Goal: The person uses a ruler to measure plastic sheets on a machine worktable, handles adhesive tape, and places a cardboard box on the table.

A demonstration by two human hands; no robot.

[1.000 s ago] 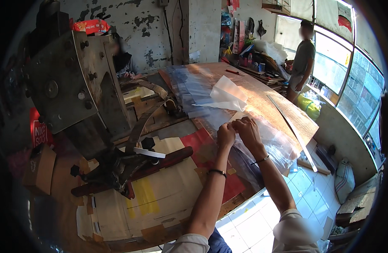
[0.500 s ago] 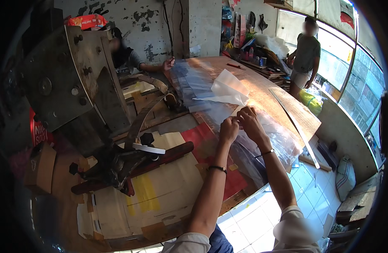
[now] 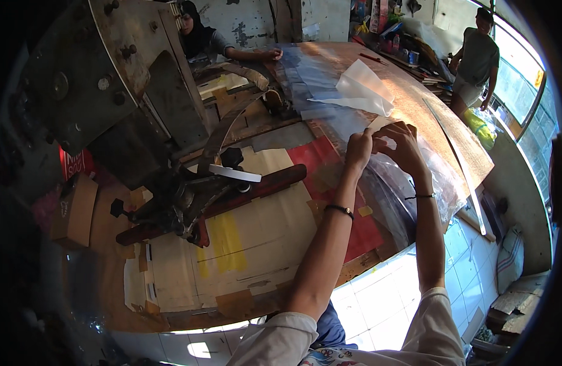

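Observation:
Over the middle of the table, my left hand [image 3: 359,150] and my right hand [image 3: 403,141] meet at the fingertips. The left is closed in a pinch. On the right, the fingers arch over and their tips press together beside it. Whatever lies between them is too small or hidden to make out. Crumpled clear plastic sheeting [image 3: 441,174] spreads under and beside the right wrist. Just beyond my hands, a folded translucent white sheet [image 3: 365,88] rests on the tabletop [image 3: 418,82]. A small beige piece [image 3: 378,123] shows behind my fingertips.
To the left stands a large dark metal machine [image 3: 140,67] with a curved strip [image 3: 229,125] and a white band [image 3: 235,174]. A cardboard box [image 3: 75,210] is at far left. One person [image 3: 211,46] sits across the table; another [image 3: 476,64] stands at right. A long thin strip [image 3: 455,152] crosses the table's right side.
The whole view has shifted, so the scene sits higher and further right. My hands stay together; my right fingers arch more, showing a gap beneath them.

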